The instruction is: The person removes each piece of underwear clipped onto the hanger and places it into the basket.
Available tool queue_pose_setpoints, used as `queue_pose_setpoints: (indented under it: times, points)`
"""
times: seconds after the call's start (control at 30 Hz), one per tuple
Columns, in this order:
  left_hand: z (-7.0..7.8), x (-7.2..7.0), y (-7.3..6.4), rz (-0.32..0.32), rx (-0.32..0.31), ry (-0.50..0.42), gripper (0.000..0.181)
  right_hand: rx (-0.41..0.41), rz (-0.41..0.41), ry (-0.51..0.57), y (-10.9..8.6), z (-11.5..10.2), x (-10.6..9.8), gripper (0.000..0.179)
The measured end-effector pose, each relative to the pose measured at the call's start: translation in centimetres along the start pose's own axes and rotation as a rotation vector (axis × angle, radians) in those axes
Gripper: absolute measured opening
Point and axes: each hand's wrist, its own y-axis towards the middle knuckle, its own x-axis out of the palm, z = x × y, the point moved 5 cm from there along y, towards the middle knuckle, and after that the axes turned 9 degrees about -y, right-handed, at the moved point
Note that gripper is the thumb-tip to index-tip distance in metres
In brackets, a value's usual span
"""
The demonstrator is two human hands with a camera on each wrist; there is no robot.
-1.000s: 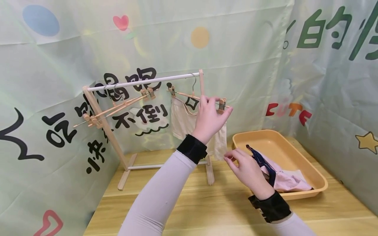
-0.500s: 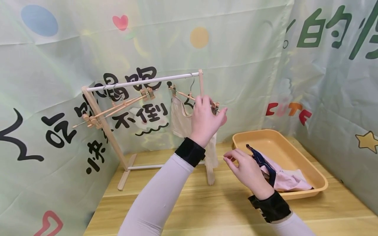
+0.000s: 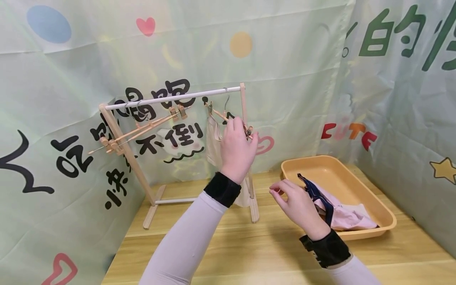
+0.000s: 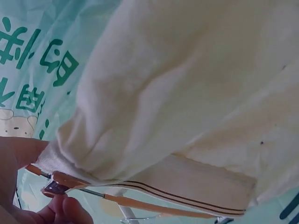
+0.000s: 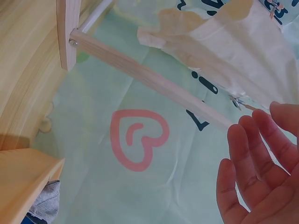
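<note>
My left hand point(image 3: 238, 146) grips the near clip end of a wooden hanger point(image 3: 220, 114) hooked on a small drying rack point(image 3: 185, 96). In the left wrist view the thumb and fingers lie on either side of the clip point(image 4: 65, 181), with the thumb against the cloth. A small cream garment point(image 4: 187, 93) hangs from this hanger by its striped waistband. Part of it is hidden behind the left hand in the head view. Lower and to the right, my right hand point(image 3: 297, 206) hovers with loosely bent fingers, holding nothing, apart from the garment point(image 5: 233, 51).
Two more clip hangers point(image 3: 149, 126) hang at the rack's left side without clothes. A yellow tray point(image 3: 335, 170) on the right of the wooden table point(image 3: 263, 253) holds pink and navy clothing point(image 3: 350, 219). Printed fabric point(image 3: 292, 79) encloses the back and sides.
My left hand has moved left, turning the hanger and its cream garment more edge-on; the hook has slid slightly left along the bar. The right hand has stayed put.
</note>
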Motion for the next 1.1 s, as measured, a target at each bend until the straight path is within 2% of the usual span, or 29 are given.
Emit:
queue_pose_setpoints:
  times: [0.17,0.4,0.67,0.97,1.1]
  points:
    - [-0.9,-0.9,-0.3,0.037,-0.001,-0.02,0.025,0.007,-0.004,0.003,0.0,0.0,0.0,0.009]
    - [-1.9,-2.7,-0.7,0.129,0.002,-0.064,0.021,0.006,0.003,0.0,0.0,0.0,0.2,0.008]
    - [-3.4,-4.7,-1.4,0.19,0.0,-0.09,0.026,0.003,-0.004,-0.001,0.0,0.0,0.3,0.007]
    - [-5.7,-6.7,-2.1,0.236,-0.072,-0.092,0.031,-0.002,-0.018,-0.005,-0.1,0.0,0.4,0.008]
    - [-6.4,-7.4,-2.2,0.243,-0.081,-0.086,0.028,-0.003,-0.026,-0.01,-0.1,0.0,0.5,0.009]
